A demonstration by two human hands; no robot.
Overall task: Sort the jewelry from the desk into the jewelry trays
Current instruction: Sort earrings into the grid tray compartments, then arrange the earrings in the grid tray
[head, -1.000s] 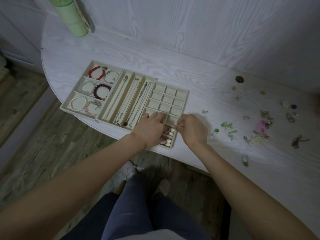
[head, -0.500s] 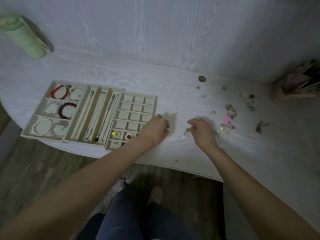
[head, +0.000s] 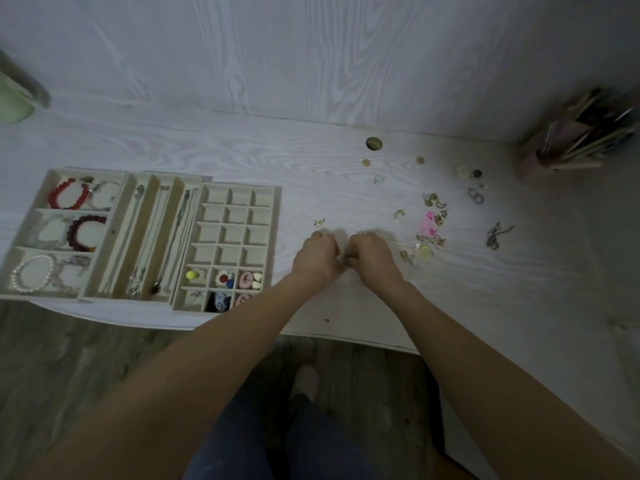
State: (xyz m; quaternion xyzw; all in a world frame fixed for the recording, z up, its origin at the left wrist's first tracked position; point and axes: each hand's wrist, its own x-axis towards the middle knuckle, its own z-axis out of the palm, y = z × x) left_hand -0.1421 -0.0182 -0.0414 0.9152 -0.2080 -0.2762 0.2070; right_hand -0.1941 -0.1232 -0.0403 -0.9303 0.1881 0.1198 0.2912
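Observation:
Three beige jewelry trays sit at the desk's left: a bracelet tray point(head: 32, 210), a necklace tray point(head: 151, 180) and a grid tray point(head: 239, 189) whose nearest cells hold earrings. Right of the grid tray, my left hand point(head: 316, 255) and my right hand point(head: 373, 259) meet with curled fingers. Between their fingertips they pinch a small dark jewelry piece point(head: 349, 258), mostly hidden. Loose jewelry lies beyond and to the right: a gold piece point(head: 319, 222), an earring point(head: 399, 214), a pink piece point(head: 428, 221), a dark chain point(head: 495, 235).
A green bottle point(head: 14, 105) stands at the far left and a pen holder point(head: 561, 150) at the far right against the wall. A round cable hole point(head: 374, 143) is in the desk behind the jewelry. The desk's front edge runs just under my wrists.
Both hands left the grid tray and moved right onto the desk. The right hand picked up a small piece, and the hands have now come together over it.

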